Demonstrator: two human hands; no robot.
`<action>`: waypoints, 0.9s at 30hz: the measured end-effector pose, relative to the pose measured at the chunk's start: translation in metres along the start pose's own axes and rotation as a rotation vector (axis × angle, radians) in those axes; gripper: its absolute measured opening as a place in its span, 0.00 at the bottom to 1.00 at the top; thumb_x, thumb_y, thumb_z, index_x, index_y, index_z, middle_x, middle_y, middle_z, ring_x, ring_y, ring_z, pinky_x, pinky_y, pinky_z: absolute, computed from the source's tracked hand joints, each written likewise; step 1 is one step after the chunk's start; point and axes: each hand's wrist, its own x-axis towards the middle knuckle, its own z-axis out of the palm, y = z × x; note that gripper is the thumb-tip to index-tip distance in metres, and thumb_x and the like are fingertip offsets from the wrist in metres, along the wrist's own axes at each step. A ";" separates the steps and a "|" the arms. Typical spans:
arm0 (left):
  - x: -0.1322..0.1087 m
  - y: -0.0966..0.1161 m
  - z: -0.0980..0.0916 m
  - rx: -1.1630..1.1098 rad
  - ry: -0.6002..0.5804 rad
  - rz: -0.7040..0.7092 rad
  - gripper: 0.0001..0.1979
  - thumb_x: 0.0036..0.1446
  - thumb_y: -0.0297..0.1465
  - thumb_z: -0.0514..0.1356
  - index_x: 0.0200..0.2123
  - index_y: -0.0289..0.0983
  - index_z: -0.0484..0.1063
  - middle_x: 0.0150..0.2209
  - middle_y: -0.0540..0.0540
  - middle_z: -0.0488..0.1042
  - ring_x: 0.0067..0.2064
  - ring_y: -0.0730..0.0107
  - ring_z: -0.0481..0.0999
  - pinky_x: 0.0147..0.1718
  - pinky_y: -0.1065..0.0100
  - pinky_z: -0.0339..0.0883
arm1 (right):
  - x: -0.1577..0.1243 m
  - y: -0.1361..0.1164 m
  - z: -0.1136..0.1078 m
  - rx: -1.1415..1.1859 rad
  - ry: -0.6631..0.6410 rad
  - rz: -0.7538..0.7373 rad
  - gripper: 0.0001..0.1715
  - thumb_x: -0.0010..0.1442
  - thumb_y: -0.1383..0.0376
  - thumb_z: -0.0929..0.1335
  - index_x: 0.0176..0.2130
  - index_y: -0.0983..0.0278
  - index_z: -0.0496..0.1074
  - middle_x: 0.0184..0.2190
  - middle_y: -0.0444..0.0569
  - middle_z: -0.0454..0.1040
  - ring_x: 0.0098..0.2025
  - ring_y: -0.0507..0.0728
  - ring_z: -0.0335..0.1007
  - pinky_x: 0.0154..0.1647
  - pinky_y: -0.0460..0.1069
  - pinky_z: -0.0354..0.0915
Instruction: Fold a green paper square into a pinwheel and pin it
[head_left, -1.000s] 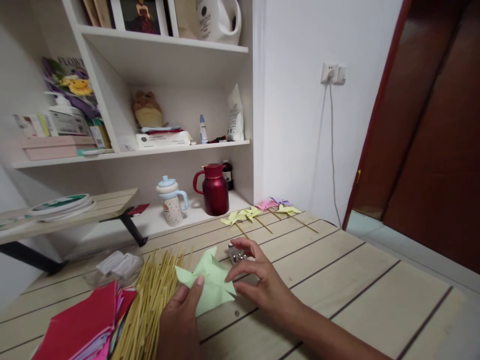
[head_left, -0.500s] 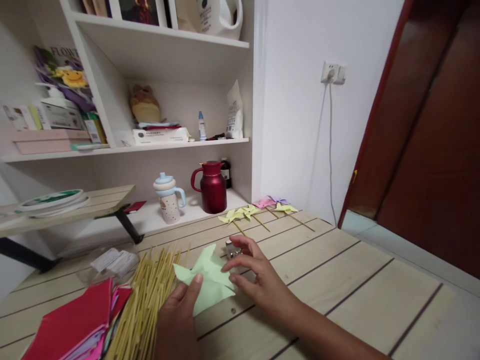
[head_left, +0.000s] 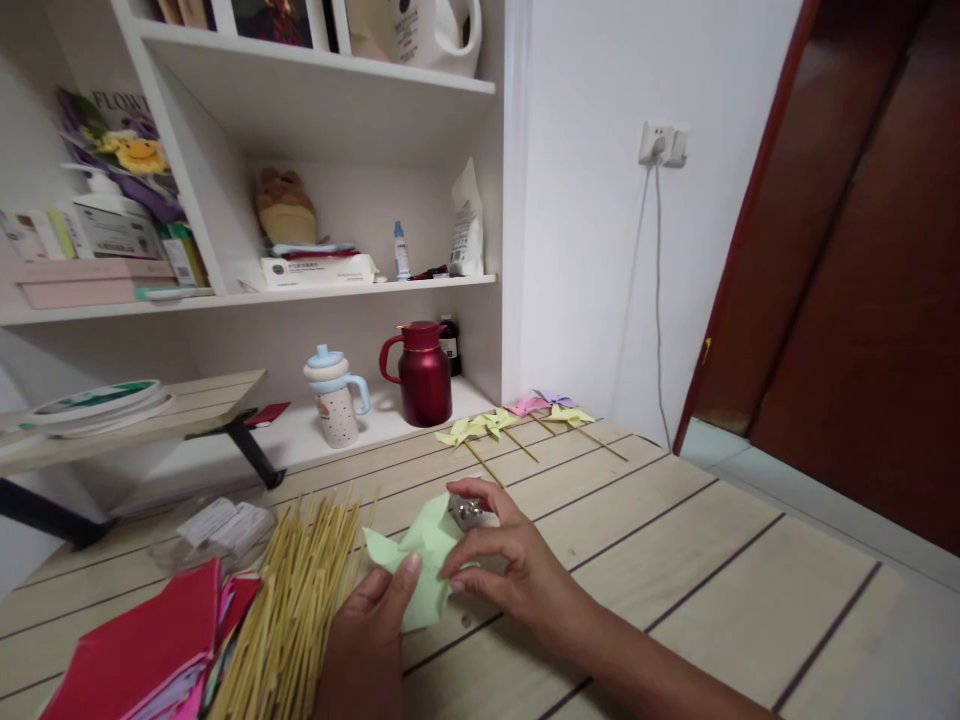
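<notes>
A pale green paper [head_left: 427, 545] with cut, folded points is held between both hands above the slatted table. My left hand [head_left: 371, 625] pinches its lower left part, thumb on top and fingers beneath. At its right edge, my right hand [head_left: 510, 560] grips the paper between thumb and fingers, with the index finger arched at the top. Small shiny metal items [head_left: 469, 511] lie just behind the right fingers. Left of my left hand are many thin yellow sticks [head_left: 292, 590].
Red and pink papers [head_left: 142, 640] and a clear bag [head_left: 217, 525] lie at left. Yellow, pink and purple pinwheels [head_left: 536, 405] rest at the table's back edge. A cup [head_left: 336, 400] and a red jug [head_left: 425, 380] stand on the shelf.
The green paper has turned and moved slightly right with my left hand. My right thumb and fingers have closed on its right edge. The view has shifted slightly.
</notes>
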 end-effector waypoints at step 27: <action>-0.003 -0.005 0.010 -0.066 0.057 -0.056 0.19 0.33 0.41 0.74 0.30 0.35 0.82 0.25 0.47 0.80 0.30 0.66 0.76 0.33 0.70 0.68 | 0.002 -0.011 0.004 -0.018 0.095 0.130 0.07 0.49 0.73 0.73 0.24 0.62 0.75 0.50 0.50 0.69 0.55 0.61 0.65 0.57 0.55 0.59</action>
